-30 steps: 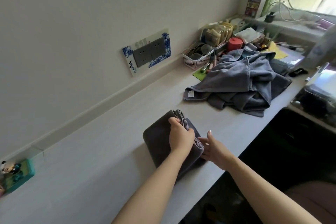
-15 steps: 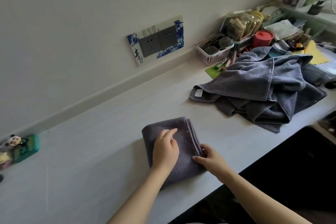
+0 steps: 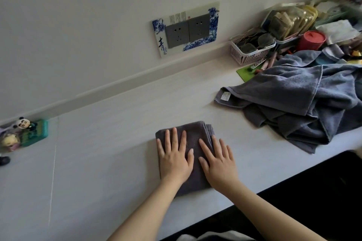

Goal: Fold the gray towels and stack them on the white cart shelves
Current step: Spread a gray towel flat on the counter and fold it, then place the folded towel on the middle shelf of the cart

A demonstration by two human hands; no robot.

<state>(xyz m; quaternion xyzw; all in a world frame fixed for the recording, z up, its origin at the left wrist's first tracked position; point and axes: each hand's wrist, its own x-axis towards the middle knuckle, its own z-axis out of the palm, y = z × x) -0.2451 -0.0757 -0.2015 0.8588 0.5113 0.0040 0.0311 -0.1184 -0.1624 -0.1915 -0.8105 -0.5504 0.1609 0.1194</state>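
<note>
While the long white counter (image 3: 109,143) gives plenty of flat support, the pressing step should use it fully: weight goes straight down, not sideways, so the layers do not creep. To the right, well apart from the work, lies the heap of unfolded gray towels (image 3: 297,103), its near edge draped toward the counter's front lip (a tug on any corner there could, I judge, drag the pile off). Behind it sits clutter, including a pink basket (image 3: 252,53) and a red tub (image 3: 311,40); none of it crowds the fold.

Nearer the front edge rests the folded towel (image 3: 194,135), a compact dark gray rectangle with its stacked layer edges showing at the far right corner. Both hands lie on top of it. The left hand (image 3: 174,160) is flat, fingers straight and slightly spread, gripping nothing and covering the left half. The right hand (image 3: 217,162) is likewise flat and spread, palm on the right half, its outer fingers reaching past the towel's right edge onto the counter.

To finish well, smooth from the middle outward toward that layered corner, then slide fingers beneath from both sides so the bundle lifts as one piece. The white cart shelves are not in view, so the carry cannot be planned from here.
</note>
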